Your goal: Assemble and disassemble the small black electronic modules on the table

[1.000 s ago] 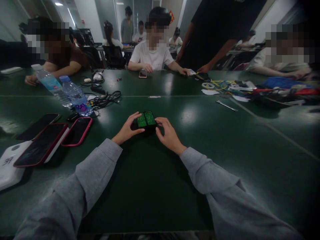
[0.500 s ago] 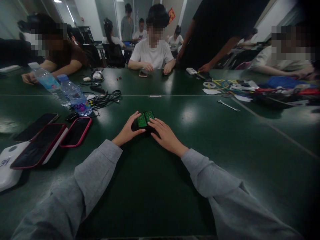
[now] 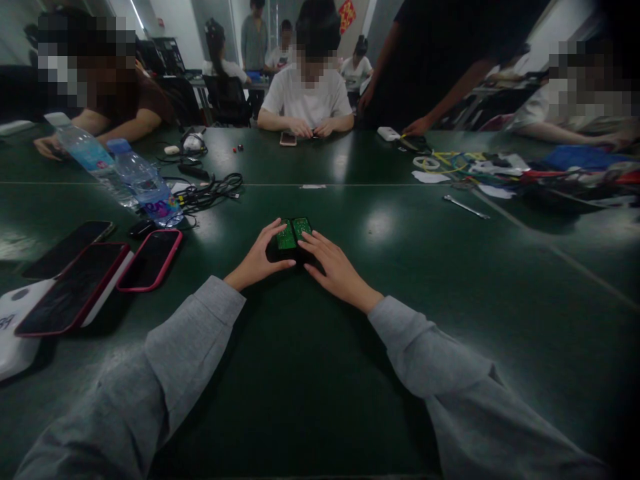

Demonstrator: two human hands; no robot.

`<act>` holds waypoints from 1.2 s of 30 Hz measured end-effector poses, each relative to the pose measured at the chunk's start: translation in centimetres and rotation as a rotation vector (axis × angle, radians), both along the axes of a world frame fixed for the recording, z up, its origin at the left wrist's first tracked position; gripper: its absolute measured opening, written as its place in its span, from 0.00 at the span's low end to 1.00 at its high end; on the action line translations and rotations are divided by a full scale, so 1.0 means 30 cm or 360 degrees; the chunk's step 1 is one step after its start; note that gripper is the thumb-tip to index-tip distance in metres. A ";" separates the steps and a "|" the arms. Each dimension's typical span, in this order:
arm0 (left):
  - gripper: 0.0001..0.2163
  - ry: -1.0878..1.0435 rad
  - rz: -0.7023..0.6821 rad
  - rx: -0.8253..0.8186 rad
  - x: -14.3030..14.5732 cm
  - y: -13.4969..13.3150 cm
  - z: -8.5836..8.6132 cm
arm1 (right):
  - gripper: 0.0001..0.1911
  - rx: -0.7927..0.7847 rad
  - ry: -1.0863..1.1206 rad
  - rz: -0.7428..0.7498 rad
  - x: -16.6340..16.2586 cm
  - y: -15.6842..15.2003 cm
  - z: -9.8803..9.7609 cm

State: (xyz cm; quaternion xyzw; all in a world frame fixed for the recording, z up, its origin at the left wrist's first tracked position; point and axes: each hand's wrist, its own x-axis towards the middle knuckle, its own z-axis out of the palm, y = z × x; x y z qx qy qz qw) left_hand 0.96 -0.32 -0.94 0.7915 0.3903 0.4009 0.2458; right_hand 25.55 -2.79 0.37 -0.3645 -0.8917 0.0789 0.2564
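Two green circuit boards lie side by side in black surrounds in the middle of the table. The left circuit board is between the fingers and thumb of my left hand, which is closed around its left side. My right hand grips from the other side, its fingertips on the right circuit board and covering its near corner. Both thumbs are at the near edge of the black surrounds. Whether the two surrounds are joined I cannot tell.
To the left are phones, including a pink-cased phone, a white box, two water bottles and black cables. A wrench and a cable heap lie right. Co-workers sit opposite; one person leans in.
The two circuit boards now sit straighter and more level with each other, my hands still on them. The view has tilted slightly down. The person opposite has brought both hands together.
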 end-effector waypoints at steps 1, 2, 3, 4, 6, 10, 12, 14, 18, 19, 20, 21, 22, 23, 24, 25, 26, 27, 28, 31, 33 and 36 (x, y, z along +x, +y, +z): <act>0.39 0.0013 -0.0010 0.0014 0.001 -0.001 0.002 | 0.31 0.0000 0.0005 0.0009 -0.001 0.001 -0.001; 0.39 0.0016 -0.0021 0.0020 0.001 -0.001 0.003 | 0.32 0.0003 0.0008 0.0016 -0.002 0.001 -0.002; 0.39 0.0009 -0.0032 0.0018 0.002 -0.001 0.004 | 0.33 0.0008 0.0009 0.0024 -0.003 0.001 -0.003; 0.39 -0.0003 -0.0043 0.0008 0.001 -0.001 0.003 | 0.33 0.0009 0.0006 0.0030 -0.004 0.001 -0.003; 0.38 -0.0019 -0.0062 -0.0018 -0.002 0.000 0.001 | 0.34 0.0005 0.0001 0.0036 -0.005 0.001 -0.004; 0.38 -0.0004 -0.0100 -0.0046 -0.009 0.003 -0.004 | 0.35 -0.0002 -0.0008 0.0024 -0.005 -0.001 -0.004; 0.38 -0.0013 -0.0112 -0.0067 -0.010 0.003 -0.004 | 0.35 -0.0002 -0.0026 0.0016 -0.004 -0.002 -0.003; 0.38 -0.0033 -0.0113 -0.0085 -0.008 0.000 -0.002 | 0.34 0.0001 -0.0043 0.0018 -0.003 -0.003 -0.001; 0.38 -0.0054 -0.0097 -0.0099 0.000 -0.006 0.005 | 0.35 0.0003 -0.0058 0.0019 -0.004 -0.007 0.003; 0.38 -0.0055 -0.0094 -0.0101 0.001 -0.007 0.007 | 0.36 0.0003 -0.0058 0.0015 -0.004 -0.008 0.003; 0.38 -0.0056 -0.0091 -0.0103 0.001 -0.008 0.008 | 0.37 0.0002 -0.0056 0.0008 -0.005 -0.009 0.002; 0.38 -0.0057 -0.0090 -0.0103 0.001 -0.008 0.008 | 0.38 0.0002 -0.0048 -0.0004 -0.005 -0.010 0.001; 0.38 -0.0058 -0.0088 -0.0105 0.001 -0.008 0.008 | 0.39 0.0000 -0.0034 -0.0021 -0.004 -0.010 -0.001; 0.38 -0.0060 -0.0086 -0.0108 0.000 -0.008 0.007 | 0.40 -0.0004 -0.0011 -0.0043 -0.003 -0.009 -0.003; 0.38 -0.0064 -0.0085 -0.0114 -0.001 -0.007 0.006 | 0.40 -0.0014 0.0018 -0.0067 -0.002 -0.008 -0.007; 0.38 -0.0071 -0.0085 -0.0124 -0.003 -0.006 0.003 | 0.40 -0.0028 0.0054 -0.0092 0.001 -0.006 -0.011; 0.38 -0.0081 -0.0085 -0.0137 -0.003 -0.005 0.000 | 0.39 -0.0049 0.0091 -0.0118 0.003 -0.003 -0.015; 0.39 -0.0092 -0.0085 -0.0151 -0.004 -0.003 -0.004 | 0.39 -0.0078 0.0129 -0.0147 0.006 0.000 -0.019; 0.40 -0.0105 -0.0087 -0.0163 -0.005 -0.001 -0.008 | 0.38 -0.0117 0.0163 -0.0177 0.008 0.004 -0.022; 0.42 -0.0138 -0.0108 -0.0183 -0.007 0.005 -0.022 | 0.37 -0.0243 0.0233 -0.0245 0.011 0.012 -0.028; 0.43 -0.0156 -0.0126 -0.0195 -0.009 0.009 -0.027 | 0.37 -0.0307 0.0250 -0.0240 0.011 0.013 -0.027; 0.43 -0.0160 -0.0140 -0.0219 -0.012 0.010 -0.029 | 0.36 -0.0348 0.0223 -0.0217 0.009 0.009 -0.023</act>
